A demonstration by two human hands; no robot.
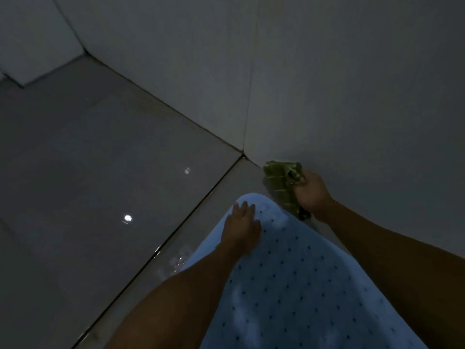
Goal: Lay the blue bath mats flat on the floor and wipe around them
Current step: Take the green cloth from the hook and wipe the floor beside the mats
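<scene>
Dim tiled floor (100, 147), blue bath mat (289, 285) cut off below; left hand (242, 229) spread flat, right hand (312, 195) gripping green cloth (280, 182)

Home bathroom: tiled floor (100, 147), tiled wall (352, 84), blue bath mat (302, 285).

The left hand (242, 222) presses flat on the blue bath mat (297, 285) near its rounded far corner. The right hand (312, 195) grips a bunched green cloth (281, 182) on the floor (100, 159), against the wall (352, 84).
</scene>
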